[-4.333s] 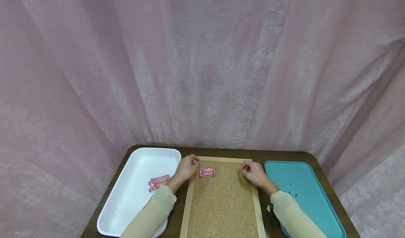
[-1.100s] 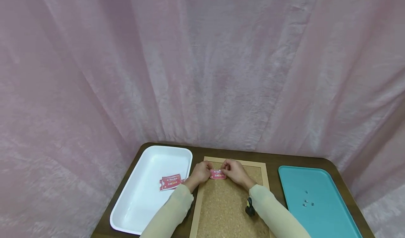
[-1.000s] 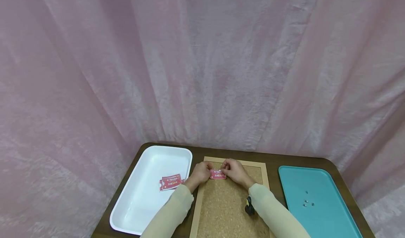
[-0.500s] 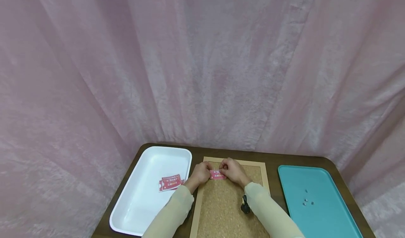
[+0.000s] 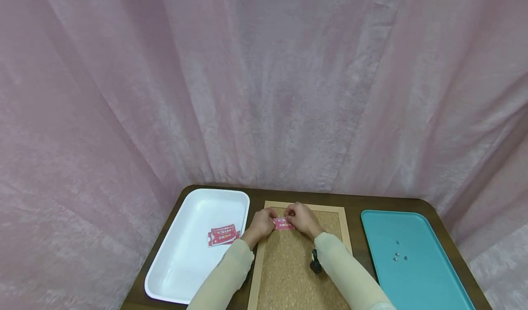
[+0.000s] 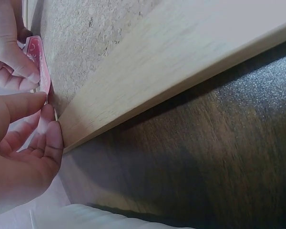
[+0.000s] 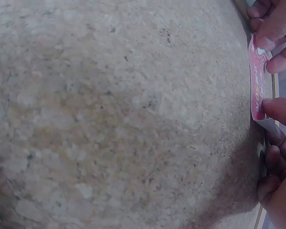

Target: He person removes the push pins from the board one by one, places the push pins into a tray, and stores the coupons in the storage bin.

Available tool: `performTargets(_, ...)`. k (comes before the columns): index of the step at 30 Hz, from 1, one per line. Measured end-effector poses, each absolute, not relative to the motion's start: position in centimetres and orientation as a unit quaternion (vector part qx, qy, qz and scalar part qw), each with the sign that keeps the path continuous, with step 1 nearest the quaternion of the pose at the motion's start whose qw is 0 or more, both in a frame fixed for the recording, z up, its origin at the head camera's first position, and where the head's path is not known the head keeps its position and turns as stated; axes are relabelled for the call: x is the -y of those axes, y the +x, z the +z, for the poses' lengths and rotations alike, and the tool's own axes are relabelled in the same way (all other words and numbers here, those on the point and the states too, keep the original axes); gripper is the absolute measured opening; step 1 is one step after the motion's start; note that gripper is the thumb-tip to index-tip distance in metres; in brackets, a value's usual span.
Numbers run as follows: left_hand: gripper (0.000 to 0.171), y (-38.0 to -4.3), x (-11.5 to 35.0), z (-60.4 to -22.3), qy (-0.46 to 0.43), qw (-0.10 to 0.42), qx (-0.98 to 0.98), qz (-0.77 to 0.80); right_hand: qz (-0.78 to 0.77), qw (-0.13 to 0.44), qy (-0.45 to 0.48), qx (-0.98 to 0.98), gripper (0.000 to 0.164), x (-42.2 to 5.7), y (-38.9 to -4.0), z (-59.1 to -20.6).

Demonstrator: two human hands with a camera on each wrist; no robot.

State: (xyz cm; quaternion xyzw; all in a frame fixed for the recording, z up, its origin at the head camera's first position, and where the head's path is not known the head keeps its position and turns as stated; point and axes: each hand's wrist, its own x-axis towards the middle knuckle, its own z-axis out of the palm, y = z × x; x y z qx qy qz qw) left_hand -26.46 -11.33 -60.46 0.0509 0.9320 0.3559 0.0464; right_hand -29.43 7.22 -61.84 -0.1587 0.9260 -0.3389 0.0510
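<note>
A small red-and-white paper coupon [image 5: 282, 224] lies near the top left of the wood-framed cork board [image 5: 303, 264]. My left hand [image 5: 262, 223] pinches its left end between thumb and fingers. At the other end my right hand [image 5: 302, 217] has its thumb on the printed face and fingers behind. The right wrist view shows the coupon [image 7: 258, 88] bowed, its end near the right thumb lifted off the cork. Up close in the left wrist view, the left hand's fingertips [image 6: 42, 98] meet at the paper's corner. My right fingers cover part of the print.
Left of the board stands a white basin [image 5: 181, 273] with several loose coupons [image 5: 223, 235]. A teal tray [image 5: 425, 282] on the right holds several small metal pins [image 5: 397, 254]. All stand on a dark wooden table [image 5: 354, 204], with a pink curtain [image 5: 264, 85] behind.
Over four seconds ago both hands were apart from the coupon, the right one by the board's right edge. Both have since come to it. Lately the right hand has shifted slightly left along it.
</note>
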Motion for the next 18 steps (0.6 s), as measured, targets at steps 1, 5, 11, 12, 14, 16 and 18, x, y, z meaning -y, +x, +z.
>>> performTargets(1, 0.024, -26.42, 11.28, -60.52, 0.051, 0.048, -0.933, 0.353, -0.340, 0.055, -0.156, -0.926, 0.008, -7.26, -29.39, -61.86)
performTargets(5, 0.024, -26.19, 11.23, -60.39, 0.056, 0.051, -0.933, 0.352, -0.343, 0.058, -0.156, -0.925, 0.009, -7.27, -29.33, -61.86)
performTargets(11, 0.027, -26.12, 11.29, -59.95, 0.061, 0.052, -0.933, 0.352, -0.338, 0.054, -0.160, -0.926, 0.011, -7.10, -29.64, -61.53)
performTargets(12, 0.027, -26.10, 11.34, -59.94, 0.061, 0.051, -0.933, 0.351, -0.339, 0.056, -0.159, -0.925, 0.011, -7.02, -29.66, -61.52)
performTargets(14, 0.026, -26.03, 11.47, -59.96, 0.059, 0.051, -0.932, 0.353, -0.342, 0.059, -0.158, -0.925, 0.011, -6.82, -29.61, -61.59)
performTargets(16, 0.026, -25.91, 11.56, -60.01, 0.058, 0.051, -0.932, 0.355, -0.340, 0.065, -0.156, -0.925, 0.011, -6.65, -29.49, -61.78)
performTargets(18, 0.025, -25.81, 11.57, -60.13, 0.056, 0.052, -0.931, 0.357, -0.335, 0.062, -0.156, -0.927, 0.010, -6.55, -29.38, -62.01)
